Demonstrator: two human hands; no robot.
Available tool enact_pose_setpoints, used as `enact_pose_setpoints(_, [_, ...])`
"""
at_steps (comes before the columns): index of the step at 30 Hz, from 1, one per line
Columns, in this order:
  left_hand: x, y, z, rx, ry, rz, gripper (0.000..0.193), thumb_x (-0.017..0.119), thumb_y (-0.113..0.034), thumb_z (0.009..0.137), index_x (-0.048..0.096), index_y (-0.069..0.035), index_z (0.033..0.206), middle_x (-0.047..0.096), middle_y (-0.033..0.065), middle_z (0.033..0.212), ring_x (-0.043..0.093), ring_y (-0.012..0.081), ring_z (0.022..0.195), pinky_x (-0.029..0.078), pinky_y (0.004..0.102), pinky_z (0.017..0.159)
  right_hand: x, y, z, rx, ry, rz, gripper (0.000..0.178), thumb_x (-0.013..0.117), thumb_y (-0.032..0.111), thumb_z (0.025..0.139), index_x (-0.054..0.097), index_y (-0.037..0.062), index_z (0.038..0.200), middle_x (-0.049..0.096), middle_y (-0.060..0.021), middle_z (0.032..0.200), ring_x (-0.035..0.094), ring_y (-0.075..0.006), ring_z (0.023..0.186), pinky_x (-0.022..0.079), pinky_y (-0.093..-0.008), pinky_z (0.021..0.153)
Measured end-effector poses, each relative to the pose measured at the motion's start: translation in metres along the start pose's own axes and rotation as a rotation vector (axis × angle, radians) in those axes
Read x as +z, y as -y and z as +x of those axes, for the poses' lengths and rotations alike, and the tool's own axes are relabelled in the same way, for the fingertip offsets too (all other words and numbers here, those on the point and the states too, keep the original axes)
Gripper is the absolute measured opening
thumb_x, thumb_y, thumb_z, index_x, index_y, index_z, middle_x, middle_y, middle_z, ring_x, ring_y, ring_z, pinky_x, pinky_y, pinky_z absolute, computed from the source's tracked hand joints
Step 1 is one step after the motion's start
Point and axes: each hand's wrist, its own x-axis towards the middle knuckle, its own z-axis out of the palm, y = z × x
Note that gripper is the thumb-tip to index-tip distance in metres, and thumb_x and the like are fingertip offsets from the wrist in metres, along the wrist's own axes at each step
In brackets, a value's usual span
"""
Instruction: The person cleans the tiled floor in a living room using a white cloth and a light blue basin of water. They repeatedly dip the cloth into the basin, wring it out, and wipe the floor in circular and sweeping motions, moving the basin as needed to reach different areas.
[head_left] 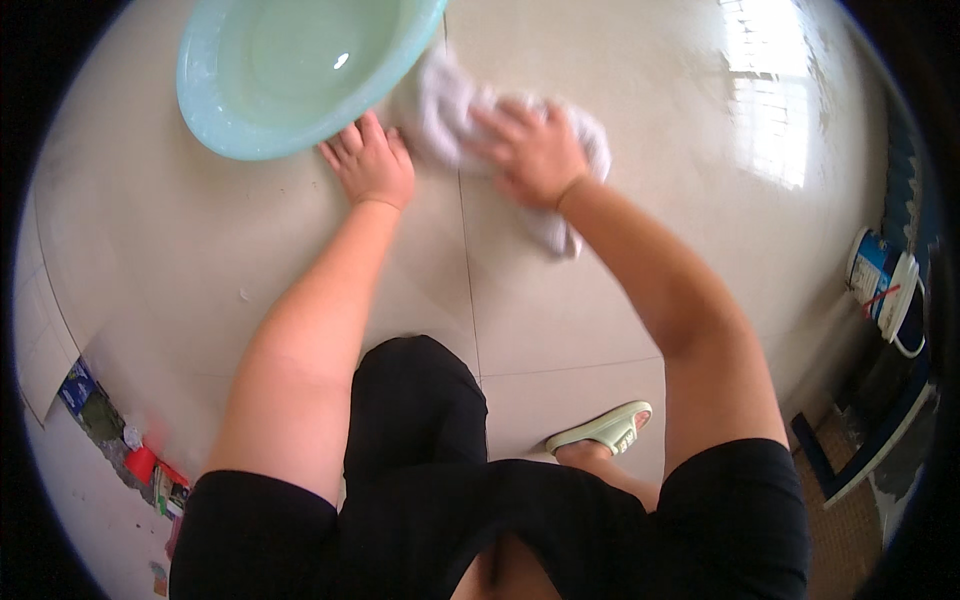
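A pale, crumpled cloth [446,112] lies on the floor at the upper middle, blurred along its edges. My right hand [535,155] bears down on it, the fingers bent over its folds and slightly smeared by motion. To the left, my left hand [375,168] leans on the tiles with its fingers spread and nothing in them. Its fingertips reach the near rim of a light green-blue basin [260,143]; whether they touch it I cannot tell. The basin appears to hold water, and its far side is cut off by the top of the picture.
Glossy beige tiles [560,310] spread around me. My knee [420,390] and a foot in a green slipper [603,428] are close below my hands. A white and blue bucket [885,285] stands at the right. Small items, including a red one [140,464], line the lower left.
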Motion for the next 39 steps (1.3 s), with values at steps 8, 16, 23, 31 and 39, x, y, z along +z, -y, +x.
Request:
enact_pose_setpoints(8, [0.023,0.03,-0.002,0.147,-0.06,-0.147,0.048,0.049,-0.028,0.084,0.041,-0.006,0.127,0.029,0.0138,0.137,0.023,0.0346,0.129,0.013,0.0563,0.103,0.032,0.165,-0.244,-0.012,0.043,0.312,0.034,0.055,0.034,0.074,0.059,0.0296,0.107,0.044,0.0037,0.126,0.043,-0.0185,0.107,0.039,-0.041,0.08])
enact_pose_setpoints(16, [-0.005,0.006,-0.062,0.225,0.114,-0.408,0.043,0.046,-0.024,0.088,0.042,-0.004,0.126,0.034,0.0159,0.136,0.024,0.0361,0.129,0.013,0.0498,0.106,-0.003,0.141,-0.33,0.878,0.389,2.104,0.04,0.059,0.024,0.079,0.056,0.0063,0.114,0.06,-0.0042,0.104,0.053,-0.0131,0.095,0.042,-0.0276,0.086])
enact_pose_setpoints(23, [-0.015,-0.037,-0.12,0.099,0.187,-0.79,0.038,0.046,-0.019,0.087,0.045,0.001,0.12,0.038,0.0209,0.131,0.032,0.037,0.123,0.022,0.0457,0.103,0.027,0.078,-0.315,1.088,-0.439,1.048,0.048,0.062,0.031,0.077,0.052,0.0152,0.122,0.049,-0.0133,0.124,0.047,-0.0248,0.112,0.039,-0.036,0.092])
enact_pose_setpoints(31, [0.016,-0.079,-0.151,-0.019,-0.123,-0.49,0.041,0.046,-0.011,0.084,0.041,0.003,0.122,0.036,0.0238,0.132,0.03,0.0401,0.124,0.022,0.0492,0.103,0.022,0.151,-0.228,0.628,-0.056,0.393,0.067,0.063,0.049,0.069,0.043,0.0264,0.129,0.018,-0.0113,0.145,0.014,-0.0417,0.132,0.025,-0.0677,0.091])
enact_pose_setpoints(39, [0.022,-0.106,-0.152,-0.179,0.046,-0.029,0.053,0.038,-0.027,0.088,0.03,-0.003,0.135,0.02,0.0134,0.145,0.015,0.035,0.134,0.011,0.0491,0.106,0.02,0.013,-0.142,0.342,-0.2,0.186,0.058,0.058,0.055,0.071,0.051,0.0293,0.123,0.02,-0.0054,0.145,0.015,-0.0374,0.133,0.03,-0.0621,0.092])
